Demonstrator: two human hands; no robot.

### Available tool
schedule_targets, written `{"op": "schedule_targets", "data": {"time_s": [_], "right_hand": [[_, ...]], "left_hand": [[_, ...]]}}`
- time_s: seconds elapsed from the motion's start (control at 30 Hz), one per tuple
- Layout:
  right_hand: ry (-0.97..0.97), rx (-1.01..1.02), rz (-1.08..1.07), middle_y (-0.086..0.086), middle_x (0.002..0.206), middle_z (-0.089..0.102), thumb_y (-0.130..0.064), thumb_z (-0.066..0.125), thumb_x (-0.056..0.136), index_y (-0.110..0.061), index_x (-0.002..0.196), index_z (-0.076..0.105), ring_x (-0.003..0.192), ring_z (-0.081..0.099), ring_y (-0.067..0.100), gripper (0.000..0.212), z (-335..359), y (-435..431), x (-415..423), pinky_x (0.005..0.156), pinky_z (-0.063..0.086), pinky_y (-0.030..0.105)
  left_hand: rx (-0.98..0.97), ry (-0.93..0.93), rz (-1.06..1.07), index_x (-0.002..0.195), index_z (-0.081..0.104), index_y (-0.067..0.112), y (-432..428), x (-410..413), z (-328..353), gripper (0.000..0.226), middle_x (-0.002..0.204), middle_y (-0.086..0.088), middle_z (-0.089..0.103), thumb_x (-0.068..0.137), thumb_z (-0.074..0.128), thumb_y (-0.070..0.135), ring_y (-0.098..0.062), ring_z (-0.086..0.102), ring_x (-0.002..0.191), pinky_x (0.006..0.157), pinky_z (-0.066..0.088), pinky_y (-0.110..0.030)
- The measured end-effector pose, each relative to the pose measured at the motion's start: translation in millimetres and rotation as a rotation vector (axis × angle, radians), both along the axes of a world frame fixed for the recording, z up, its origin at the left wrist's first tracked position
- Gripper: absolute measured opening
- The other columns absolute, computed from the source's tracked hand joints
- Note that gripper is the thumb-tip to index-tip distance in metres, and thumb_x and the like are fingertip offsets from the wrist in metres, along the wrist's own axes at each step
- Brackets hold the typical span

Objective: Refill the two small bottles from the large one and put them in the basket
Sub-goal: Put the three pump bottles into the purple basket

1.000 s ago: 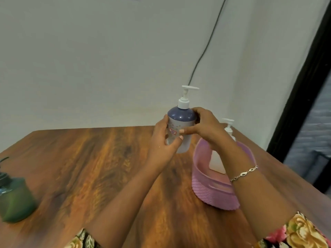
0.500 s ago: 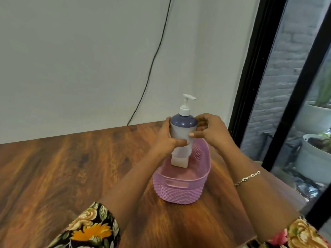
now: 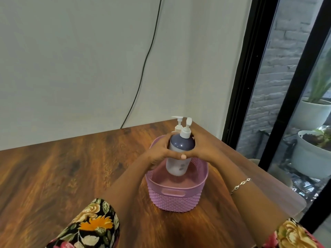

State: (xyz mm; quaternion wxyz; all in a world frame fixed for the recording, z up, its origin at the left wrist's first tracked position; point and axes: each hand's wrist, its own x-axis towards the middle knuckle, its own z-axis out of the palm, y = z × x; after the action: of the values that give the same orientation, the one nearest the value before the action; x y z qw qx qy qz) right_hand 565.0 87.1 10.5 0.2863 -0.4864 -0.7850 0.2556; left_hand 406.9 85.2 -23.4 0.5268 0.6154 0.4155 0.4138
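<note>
- Spreading across the near and left of the scene, a dark wooden table (image 3: 62, 176) reaches the pale wall at the far side and a corner at the far right.
- Right of the table stands a black-framed glass door (image 3: 247, 77), with a grey brick wall and pale planters (image 3: 311, 153) behind it.
- A pink woven plastic basket (image 3: 175, 199) sits on the table near the right edge, its handle slot facing the near side.
- Two forearms in floral sleeves (image 3: 89, 228) come in from the near edge and meet above the basket.
- The left hand (image 3: 159, 154) grips the left side of a pump bottle, fingers curled round its shoulder and thumb laid across the front.
- The right hand (image 3: 200, 149) grips the right side of the same bottle, and its thumb meets the left thumb at the front.
- The pump bottle (image 3: 179, 163), frosted white with a blue-grey shoulder and a white pump, is held upright, tilted slightly, with its base below the basket rim; whether it touches the basket floor cannot be told.
- A second, white pump bottle (image 3: 178, 122) stands at the far end of the basket, only its pump head and neck showing behind the held one.
- A thin black cable (image 3: 143, 72) runs down the wall to the table's far edge.
- A silver chain bracelet (image 3: 240, 185) circles the right wrist.
</note>
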Motion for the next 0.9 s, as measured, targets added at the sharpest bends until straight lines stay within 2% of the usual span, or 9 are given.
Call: {"op": "schedule_targets", "data": {"time_s": [0.1, 0.17, 0.27, 0.37, 0.47, 0.57, 0.7, 0.8, 0.9], "right_hand": [[-0.057, -0.045, -0.011, -0.003, 0.119, 0.058, -0.021, 0.085, 0.061, -0.023, 0.125, 0.051, 0.110, 0.054, 0.015, 0.072, -10.1, 6.3, -5.0, 0.099, 0.043, 0.034], [-0.083, -0.062, -0.047, -0.001, 0.110, 0.062, -0.023, 0.085, 0.054, -0.019, 0.116, 0.055, 0.103, 0.059, 0.018, 0.069, -18.4, 11.4, -10.1, 0.092, 0.049, 0.040], [-0.127, -0.049, -0.135, 0.000, 0.098, 0.063, -0.047, 0.076, 0.035, -0.020, 0.104, 0.058, 0.091, 0.061, 0.019, 0.077, -29.8, 23.1, -18.0, 0.082, 0.053, 0.042], [-0.126, -0.022, -0.214, 0.003, 0.104, 0.061, -0.059, 0.066, 0.025, -0.017, 0.111, 0.056, 0.095, 0.059, 0.020, 0.097, -39.3, 32.3, -26.3, 0.083, 0.052, 0.039], [-0.149, -0.007, -0.248, 0.008, 0.113, 0.056, -0.053, 0.075, 0.040, -0.011, 0.120, 0.050, 0.102, 0.056, 0.024, 0.094, -39.4, 27.0, -36.0, 0.083, 0.049, 0.033], [-0.137, -0.018, -0.296, 0.011, 0.118, 0.050, -0.042, 0.081, 0.059, -0.007, 0.127, 0.042, 0.109, 0.053, 0.027, 0.086, -43.1, 24.7, -41.3, 0.083, 0.045, 0.032], [-0.151, -0.033, -0.337, 0.011, 0.121, 0.045, -0.040, 0.080, 0.064, -0.006, 0.131, 0.036, 0.112, 0.052, 0.027, 0.087, -49.6, 25.5, -45.0, 0.079, 0.040, 0.027], [-0.191, -0.060, -0.329, 0.013, 0.123, 0.043, -0.040, 0.078, 0.068, -0.006, 0.132, 0.035, 0.114, 0.050, 0.028, 0.085, -53.5, 25.1, -45.7, 0.082, 0.040, 0.028], [-0.213, -0.084, -0.325, 0.014, 0.125, 0.043, -0.039, 0.077, 0.070, -0.005, 0.134, 0.033, 0.115, 0.050, 0.028, 0.084, -57.2, 23.5, -44.6, 0.082, 0.039, 0.026]], "left_hand": [[-0.042, 0.087, -0.089, 0.134, 0.044, 0.012, 4.4, -5.2, -2.7, 0.084, 0.125, -0.009, 0.060, 0.058, 0.080, 0.002, -0.023, 0.059, 0.115, 0.096, 0.051, -0.036], [-0.073, 0.177, -0.106, 0.136, 0.042, 0.012, 6.2, -10.6, -2.7, 0.082, 0.127, -0.008, 0.059, 0.065, 0.078, -0.003, -0.021, 0.059, 0.115, 0.096, 0.051, -0.033], [-0.090, 0.306, -0.091, 0.133, 0.044, 0.009, 9.0, -15.9, -3.6, 0.068, 0.123, -0.006, 0.061, 0.073, 0.073, -0.005, -0.019, 0.060, 0.112, 0.096, 0.050, -0.031], [-0.023, 0.515, -0.006, 0.127, 0.044, 0.008, 8.0, -11.7, -3.7, 0.063, 0.116, 0.000, 0.059, 0.073, 0.075, 0.000, -0.016, 0.056, 0.104, 0.094, 0.047, -0.029], [0.066, 0.708, 0.132, 0.132, 0.039, 0.009, 11.5, -7.0, -10.9, 0.070, 0.123, -0.004, 0.055, 0.073, 0.078, 0.010, -0.019, 0.053, 0.104, 0.091, 0.045, -0.029], [0.087, 0.767, 0.213, 0.133, 0.038, 0.007, 14.4, -5.1, -18.6, 0.074, 0.125, -0.009, 0.056, 0.072, 0.079, 0.014, -0.024, 0.056, 0.110, 0.090, 0.046, -0.031], [0.089, 0.779, 0.247, 0.132, 0.039, 0.007, 15.0, -1.7, -22.1, 0.066, 0.126, -0.010, 0.056, 0.076, 0.075, 0.009, -0.024, 0.055, 0.111, 0.086, 0.043, -0.027], [0.075, 0.806, 0.249, 0.140, 0.033, 0.007, 17.6, -0.5, -28.1, 0.075, 0.134, -0.010, 0.051, 0.077, 0.074, 0.007, -0.025, 0.051, 0.118, 0.091, 0.041, -0.027], [0.058, 0.863, 0.241, 0.140, 0.033, 0.006, 20.5, 0.6, -32.3, 0.076, 0.135, -0.012, 0.050, 0.076, 0.074, 0.008, -0.026, 0.051, 0.120, 0.094, 0.041, -0.030]]}}
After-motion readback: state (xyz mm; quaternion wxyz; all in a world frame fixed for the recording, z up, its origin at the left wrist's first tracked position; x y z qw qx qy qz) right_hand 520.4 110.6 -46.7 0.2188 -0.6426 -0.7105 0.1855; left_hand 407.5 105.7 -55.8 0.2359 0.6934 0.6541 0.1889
